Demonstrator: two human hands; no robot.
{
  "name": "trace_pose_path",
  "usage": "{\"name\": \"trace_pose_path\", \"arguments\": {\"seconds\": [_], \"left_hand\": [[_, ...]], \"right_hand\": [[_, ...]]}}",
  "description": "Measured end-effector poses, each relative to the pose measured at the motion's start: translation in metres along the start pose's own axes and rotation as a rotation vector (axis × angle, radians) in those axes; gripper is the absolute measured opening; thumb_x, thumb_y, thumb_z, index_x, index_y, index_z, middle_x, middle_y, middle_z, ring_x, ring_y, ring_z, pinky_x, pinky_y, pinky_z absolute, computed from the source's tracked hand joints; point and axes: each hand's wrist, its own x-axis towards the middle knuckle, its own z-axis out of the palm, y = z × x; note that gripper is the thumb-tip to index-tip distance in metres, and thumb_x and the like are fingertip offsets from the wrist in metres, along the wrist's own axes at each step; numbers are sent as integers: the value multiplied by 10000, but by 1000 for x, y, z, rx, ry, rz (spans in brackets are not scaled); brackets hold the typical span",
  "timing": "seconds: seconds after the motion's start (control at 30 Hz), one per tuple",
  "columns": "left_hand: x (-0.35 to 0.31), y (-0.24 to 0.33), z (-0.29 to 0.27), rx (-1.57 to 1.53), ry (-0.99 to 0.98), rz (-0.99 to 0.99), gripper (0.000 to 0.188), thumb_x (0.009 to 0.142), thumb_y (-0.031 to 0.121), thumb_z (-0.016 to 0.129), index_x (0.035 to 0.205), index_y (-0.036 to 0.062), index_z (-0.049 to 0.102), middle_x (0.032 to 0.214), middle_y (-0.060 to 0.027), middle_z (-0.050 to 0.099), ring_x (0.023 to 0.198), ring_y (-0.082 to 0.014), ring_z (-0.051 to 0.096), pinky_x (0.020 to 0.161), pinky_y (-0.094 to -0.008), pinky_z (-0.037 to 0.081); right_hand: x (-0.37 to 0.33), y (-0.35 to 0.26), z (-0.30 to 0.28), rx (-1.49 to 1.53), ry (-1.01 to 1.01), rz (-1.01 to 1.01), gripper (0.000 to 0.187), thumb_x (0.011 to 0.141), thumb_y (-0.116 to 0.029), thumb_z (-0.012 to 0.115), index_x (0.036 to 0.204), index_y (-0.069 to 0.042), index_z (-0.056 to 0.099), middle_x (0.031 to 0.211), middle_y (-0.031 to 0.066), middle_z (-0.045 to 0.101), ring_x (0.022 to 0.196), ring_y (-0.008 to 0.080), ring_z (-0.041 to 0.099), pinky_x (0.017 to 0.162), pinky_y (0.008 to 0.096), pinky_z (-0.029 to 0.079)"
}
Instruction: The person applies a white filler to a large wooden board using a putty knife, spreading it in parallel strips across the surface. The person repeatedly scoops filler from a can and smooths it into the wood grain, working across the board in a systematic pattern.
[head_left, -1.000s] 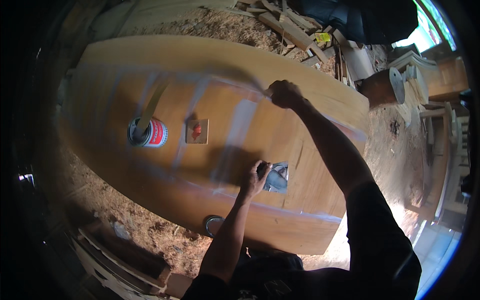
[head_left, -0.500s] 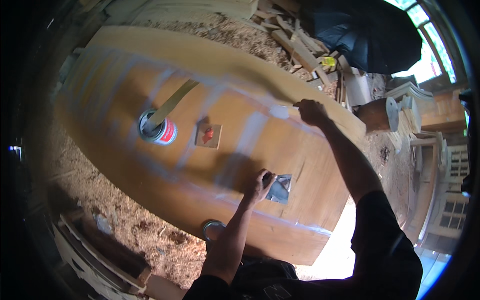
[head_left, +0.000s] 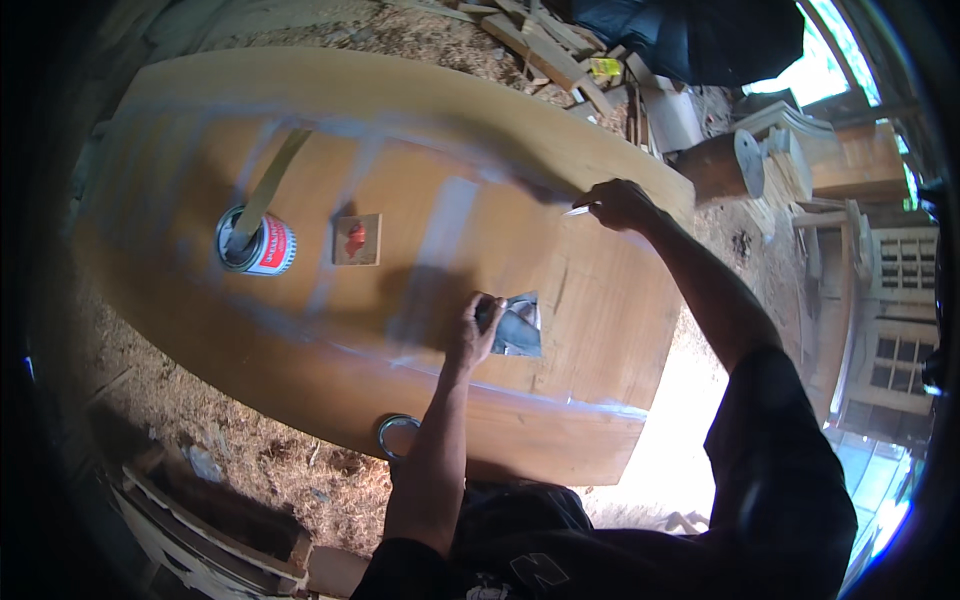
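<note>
My left hand is closed on the edge of a small square mixing sheet smeared with grey paste. The sheet is just above a broad, hull-shaped wooden surface striped with pale grey filler. Farther off to the right, my right hand grips a putty knife, its thin blade pointing left near a filled seam; its handle is mostly inside my fingers. An opened tin stands on the wood with a flat wooden stick leaning out. Beside it lies a square board with a red dab.
A round metal lid rests at the near edge by my left forearm. Wood shavings cover the ground. Scrap timber, a black umbrella and a log stand beyond. Another wooden frame is at lower left.
The view has shifted, so the scene sits farther left and higher. The putty knife has turned, its blade now seen nearly edge-on; the pale patch near its tip no longer shows. Both hands keep their holds.
</note>
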Motion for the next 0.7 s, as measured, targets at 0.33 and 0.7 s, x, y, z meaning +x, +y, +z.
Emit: {"name": "trace_pose_path", "arguments": {"seconds": [0.33,0.7], "left_hand": [[3,-1,-2,25,-32,-1,305,981,325,711,966,25,661,842,-12,655,794,-106,576,743,-291,485],[3,1,-1,-110,-28,74,253,994,261,703,904,34,637,790,33,608,756,-50,533,709,-246,448]], "right_hand": [[-153,31,39,298,224,-86,519,831,49,543,1194,-257,753,1208,59,719,1110,276,659,1010,406,504],[-152,33,101,130,389,-39,548,870,31,566,1234,-346,724,1370,-76,651,1317,208,552,1145,488,323]]}}
